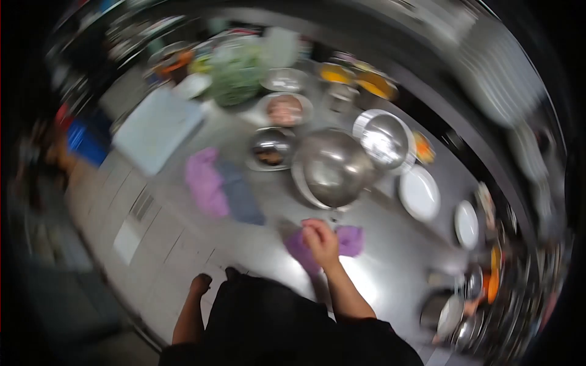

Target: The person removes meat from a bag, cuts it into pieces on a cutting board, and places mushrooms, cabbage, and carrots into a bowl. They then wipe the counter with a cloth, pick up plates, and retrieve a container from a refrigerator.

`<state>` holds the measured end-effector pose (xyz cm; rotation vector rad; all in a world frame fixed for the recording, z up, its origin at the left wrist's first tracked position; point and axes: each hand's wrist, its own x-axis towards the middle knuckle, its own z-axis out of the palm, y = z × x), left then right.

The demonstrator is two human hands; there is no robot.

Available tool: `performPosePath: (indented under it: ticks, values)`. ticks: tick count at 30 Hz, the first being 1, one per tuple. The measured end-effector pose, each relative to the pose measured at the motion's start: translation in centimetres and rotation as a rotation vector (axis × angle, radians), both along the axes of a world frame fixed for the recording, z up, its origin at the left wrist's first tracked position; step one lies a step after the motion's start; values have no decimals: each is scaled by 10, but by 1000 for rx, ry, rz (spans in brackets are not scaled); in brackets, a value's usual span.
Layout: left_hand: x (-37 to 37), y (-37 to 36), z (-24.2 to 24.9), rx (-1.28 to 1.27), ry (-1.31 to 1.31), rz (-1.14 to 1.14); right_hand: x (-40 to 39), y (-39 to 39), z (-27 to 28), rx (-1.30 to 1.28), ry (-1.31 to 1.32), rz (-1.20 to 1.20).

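My right hand is over the steel table, with its fingers curled in. Purple cloth shows on both sides of it; blur hides whether the fingers grip that cloth. My left hand hangs low beside my body, above the tiled floor. It looks rounded and closed, apart from everything, with nothing visible in it. Just beyond my right hand stands a large steel bowl. A second purple cloth and a grey cloth lie further left on the table.
A white cutting board lies at the left. Behind are a small bowl, a dish with pinkish food and a green bagged heap. White plates and pans stand right. A shelf with stacked plates runs above.
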<state>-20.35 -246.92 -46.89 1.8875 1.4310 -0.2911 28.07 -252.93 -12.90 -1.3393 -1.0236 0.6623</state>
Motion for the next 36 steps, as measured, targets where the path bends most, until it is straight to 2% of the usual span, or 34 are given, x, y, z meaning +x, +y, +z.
performPosePath:
  ticks: [1, 2, 3, 4, 6, 7, 8, 9, 10, 12, 13, 14, 16, 17, 18, 19, 20, 21, 22, 23, 24, 25, 26, 28, 29, 30, 35, 36]
  values:
    - [-10, -15, -4, -8, 39, 20, -25, 12, 0, 2, 12, 125]
    - [-20, -32, -3, -22, 78, 49, -54, 25, 0, -158, -50, 300]
    - [-25, -57, 10, -45, 24, 317, -82, 36, -1, -305, -134, 479]
    - [-23, -76, 26, -54, -38, 583, -105, 47, -11, -269, -149, 573]
    - [-38, -101, 54, -149, 85, 569, -139, 65, -22, -503, -161, 814]
    - [-49, -122, 53, -161, 107, 636, -160, 73, -28, -486, -186, 917]
    - [-61, -136, 44, -177, 128, 686, -182, 81, -36, -393, -84, 968]
    - [-92, -151, -2, -256, 141, 591, -202, 93, -44, -312, 33, 994]
    - [-92, -161, 24, -336, 131, 782, -218, 103, -52, -306, 19, 1045]
    - [-118, -190, -5, -414, 98, 880, -251, 129, -72, -404, -192, 1174]
    - [-135, -207, -34, -420, 40, 770, -264, 145, -99, -430, -232, 1187]
    - [-146, -215, -50, -548, 50, 860, -280, 158, -118, -486, -300, 1190]
    - [-172, -239, -56, -156, 57, 255, -298, 183, -174, -589, -467, 1119]
    - [-186, -233, -58, -234, 95, 142, -304, 193, -200, -658, -577, 1076]
    - [-197, -231, -66, -472, -41, 634, -303, 200, -235, -693, -598, 1069]
    - [-197, -229, -46, -465, -37, 640, -292, 207, -284, -731, -616, 1063]
    - [-227, -198, 0, -677, -45, 943, -264, 216, -380, -795, -733, 1013]
    - [-247, -190, 1, -599, -132, 1051, -289, 203, -295, -1038, -744, 979]
    - [-271, -183, -6, -514, -217, 1154, -262, 204, -393, -1218, -775, 896]
    - [-291, -169, 12, -458, -324, 1437, -247, 206, -438, -1447, -941, 1321]
    - [-315, -149, 26, -440, -314, 1445, -269, 231, -492, -1428, -937, 1333]
    - [-338, -131, 40, -330, -357, 1492, -292, 241, -489, -1485, -728, 1275]
    - [-361, -115, 41, -221, -400, 1533, -279, 239, -487, -1537, -521, 1209]
    - [-406, -84, 35, -185, -414, 1575, -258, 244, -473, -1626, -116, 1051]
    - [-425, -71, 34, -164, -387, 1564, -277, 256, -468, -1660, 84, 960]
    - [-443, -56, 33, -140, -360, 1553, -296, 270, -463, -1663, 82, 966]
    - [-501, 7, 47, -208, -394, 1610, -512, 427, -454, -824, -922, 1491]
    - [-514, 15, 50, -166, -488, 1670, -545, 451, -449, -617, -1102, 1565]
